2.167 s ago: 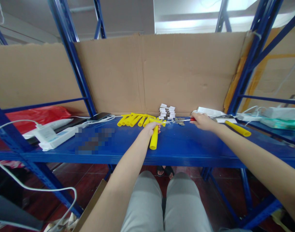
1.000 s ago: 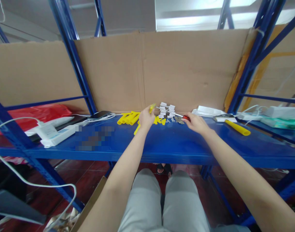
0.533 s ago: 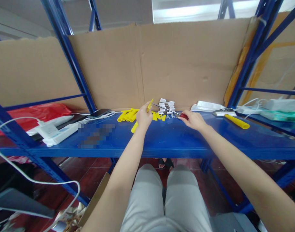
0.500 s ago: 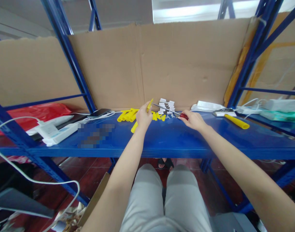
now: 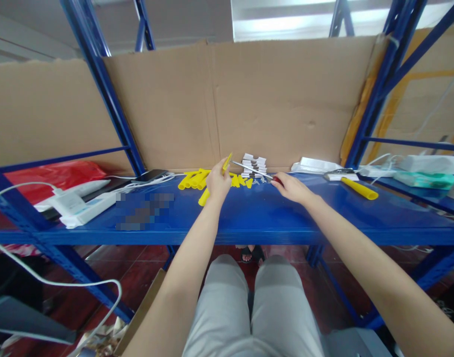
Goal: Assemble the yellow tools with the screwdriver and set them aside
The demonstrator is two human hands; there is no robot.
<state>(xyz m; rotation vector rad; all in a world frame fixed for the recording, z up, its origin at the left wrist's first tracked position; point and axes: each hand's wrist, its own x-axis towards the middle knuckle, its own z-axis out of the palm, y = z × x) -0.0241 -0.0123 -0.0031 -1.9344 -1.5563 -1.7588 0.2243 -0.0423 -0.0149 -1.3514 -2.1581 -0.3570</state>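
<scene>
My left hand [image 5: 219, 179] is closed on a yellow piece [image 5: 227, 162], which points up above the fingers. In my right hand [image 5: 291, 187] is the red handle of a screwdriver-like tool [image 5: 253, 170]; its thin metal shaft reaches left, with the tip close to the yellow piece. Whether they touch cannot be made out. Several yellow tubes [image 5: 193, 179] lie left of my left hand, and small cut yellow pieces [image 5: 249, 183] lie between the hands. Behind the shaft is a stack of white parts [image 5: 254, 162].
The blue shelf [image 5: 264, 213] has a cardboard sheet [image 5: 286, 99] behind it. At left are a white power strip [image 5: 89, 208], cables and a red bag [image 5: 55, 177]. A larger yellow tube [image 5: 359, 188] lies at right, near white packets [image 5: 316, 165].
The view has shifted slightly. Both hands keep their holds, and the tool's tip remains near the yellow piece.
</scene>
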